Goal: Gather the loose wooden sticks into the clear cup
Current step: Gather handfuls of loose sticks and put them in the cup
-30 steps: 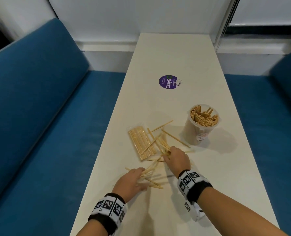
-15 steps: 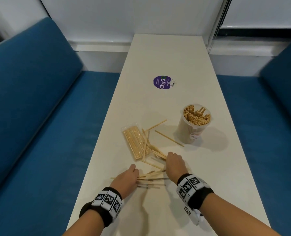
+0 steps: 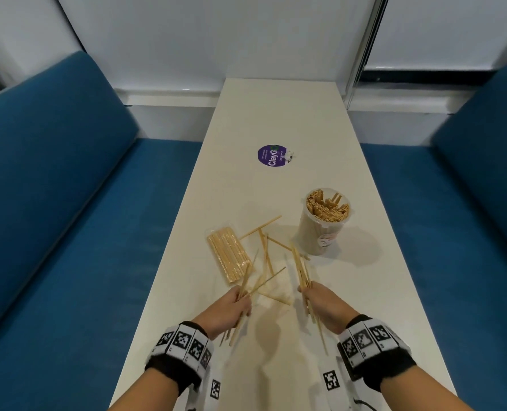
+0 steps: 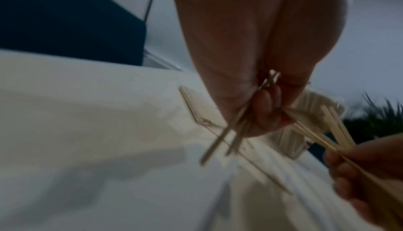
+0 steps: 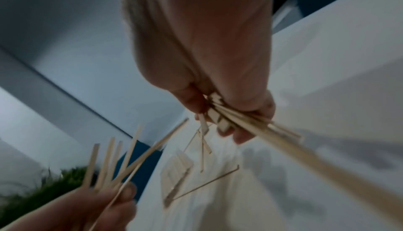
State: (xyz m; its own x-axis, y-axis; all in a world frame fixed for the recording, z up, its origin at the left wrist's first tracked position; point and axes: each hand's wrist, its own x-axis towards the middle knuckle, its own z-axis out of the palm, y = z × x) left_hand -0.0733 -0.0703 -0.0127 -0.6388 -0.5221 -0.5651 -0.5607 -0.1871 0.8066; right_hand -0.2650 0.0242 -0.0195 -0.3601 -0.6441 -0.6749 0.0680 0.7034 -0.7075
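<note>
Gripping a fistful of sticks each, the left hand (image 3: 231, 307) and right hand (image 3: 325, 305) hover above the table (image 3: 276, 114) near its front edge. More loose sticks (image 3: 265, 256) lie scattered between a wrapped bundle (image 3: 228, 255) and the cup (image 3: 325, 222), already crammed, by the right edge.

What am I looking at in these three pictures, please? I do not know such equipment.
There is no machine: a person wears cameras on the head and on both wrists. The head view looks down on a white table. The left hand grips a few wooden sticks; the right hand grips another bunch. More loose sticks lie on the table beside a wrapped packet. The clear cup, already full of sticks, stands to the right. The two wrist views show each grip up close, blurred.
</note>
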